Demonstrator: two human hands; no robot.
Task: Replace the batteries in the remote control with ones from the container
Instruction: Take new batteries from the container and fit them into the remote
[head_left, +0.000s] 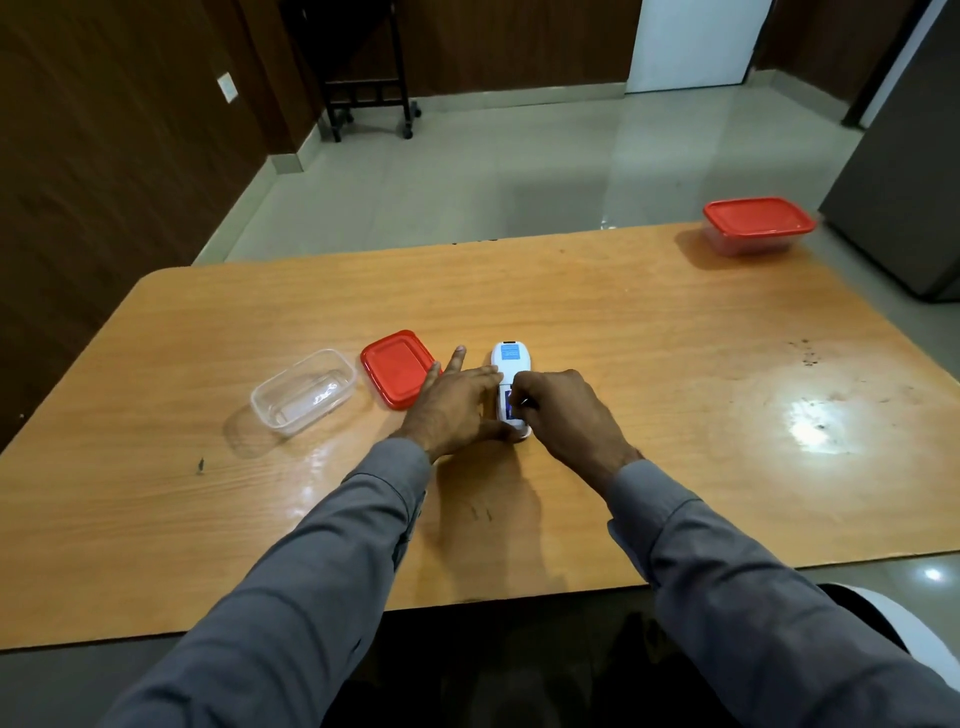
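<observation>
My left hand (457, 405) lies spread against the white remote control (510, 387) to pin it on the bench (649, 364) — back up, compartment exposed. My right hand (558, 410) pinches down in there (on a battery, I judge). The open container (304, 389) sits left, its red lid (397, 366) beside.

Remote control (510, 364): white body, light blue label, dark blue patch in the opened section. Open container (304, 389): clear, colourless. Loose lid (397, 368): red. Far container (757, 226): clear, with red lid. Table (649, 374): orange-tan wood grain, glossy, dark specks. Sleeves (322, 561): grey.
</observation>
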